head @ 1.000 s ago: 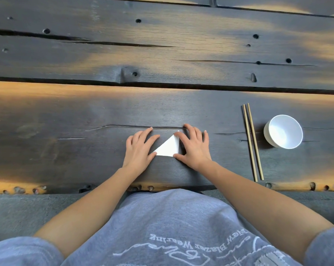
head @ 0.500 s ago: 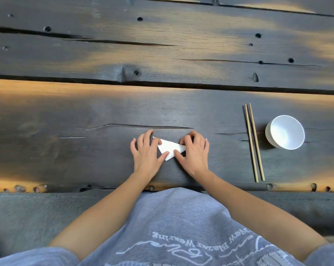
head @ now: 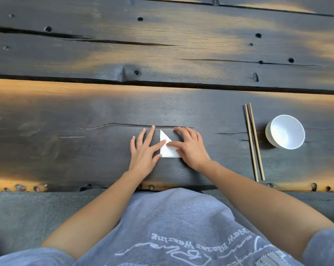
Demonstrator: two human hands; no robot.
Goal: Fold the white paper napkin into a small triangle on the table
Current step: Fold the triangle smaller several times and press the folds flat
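Since a moment ago you have turned the white paper napkin [head: 167, 148], mid-frame on the desk [head: 66, 112], into a smaller triangle. Your left hand [head: 144, 150] and right hand [head: 191, 145] press it flat, fingers spread; the fold appears nearly finished.

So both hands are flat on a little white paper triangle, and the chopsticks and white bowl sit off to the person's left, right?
Not quite. The head view shows the chopsticks and white bowl on the person's right, beyond the right hand. The rest holds: the left hand and right hand both press on the small white paper triangle on the dark wooden table.
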